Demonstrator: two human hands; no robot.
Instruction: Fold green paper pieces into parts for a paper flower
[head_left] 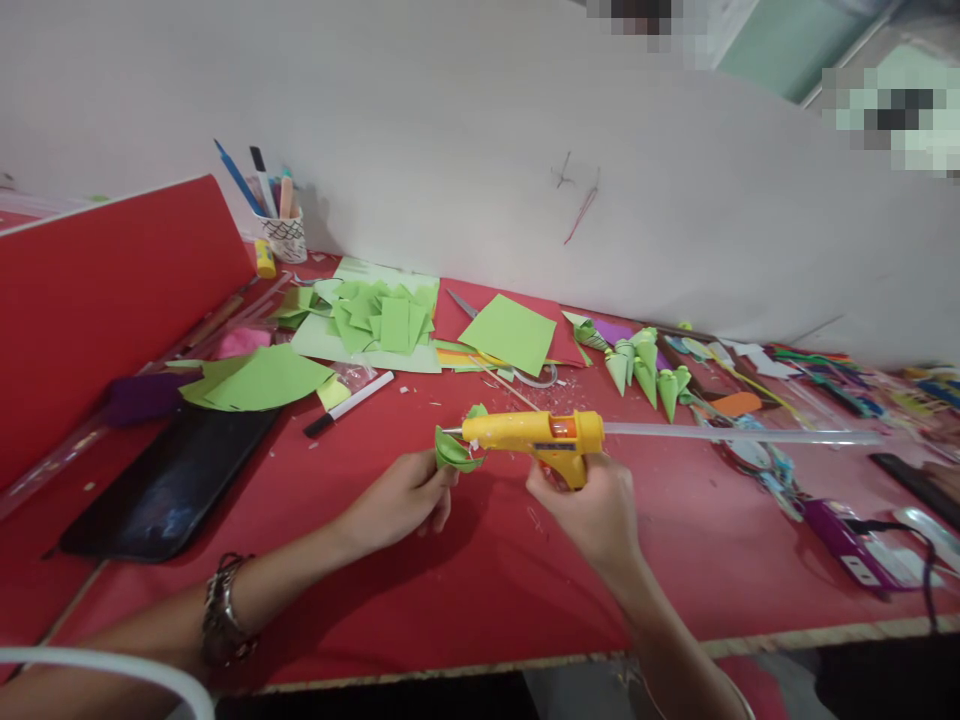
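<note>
My right hand (pixel 592 505) grips a yellow hot glue gun (pixel 502 431) by its handle. A long clear glue stick (pixel 735 433) juts out of its back to the right. The metal nozzle points left and meets, or nearly meets, a curled green paper piece (pixel 456 455). That piece is pinched between the closed fingers of my left hand (pixel 412 495); whether nozzle and paper touch I cannot tell. Both hands are raised over the red tabletop (pixel 450 610). Beyond them lie a green paper square (pixel 510 333) and several rolled green paper cones (pixel 643 368).
To the left are a dark tablet or phone (pixel 172 485), fan-shaped green paper (pixel 259 380) and a white marker (pixel 349 404). Small green cut pieces (pixel 382 318) lie farther back, near a pen cup (pixel 285 238). A purple power strip (pixel 851 545) with a cord sits at right.
</note>
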